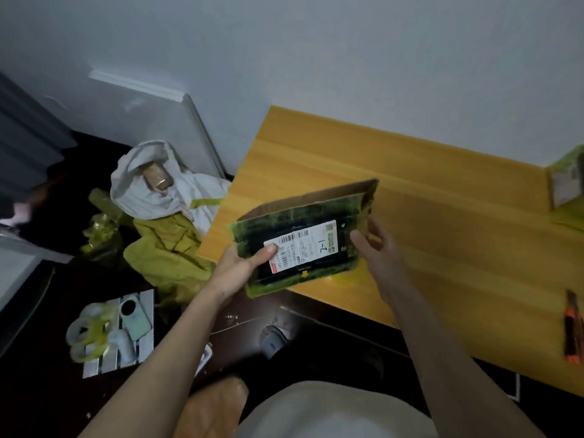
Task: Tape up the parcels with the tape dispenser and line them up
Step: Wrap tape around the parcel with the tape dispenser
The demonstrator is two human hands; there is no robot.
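Observation:
A dark cardboard parcel (303, 238) with green-yellow tape and a white shipping label hangs over the near left corner of the wooden table (442, 216). Its far flap stands open. My left hand (243, 263) grips its left end, thumb on the label. My right hand (376, 245) holds its right end with the thumb in front and fingers curled behind. Another taped parcel (567, 181) sits at the table's far right edge. No tape dispenser can be picked out for certain.
An orange utility knife (573, 330) lies on the table at the right. Left of the table, on the dark floor, are tape rolls (91, 333) and a phone (134, 317) on a low stand, plus white and yellow bags (164, 216).

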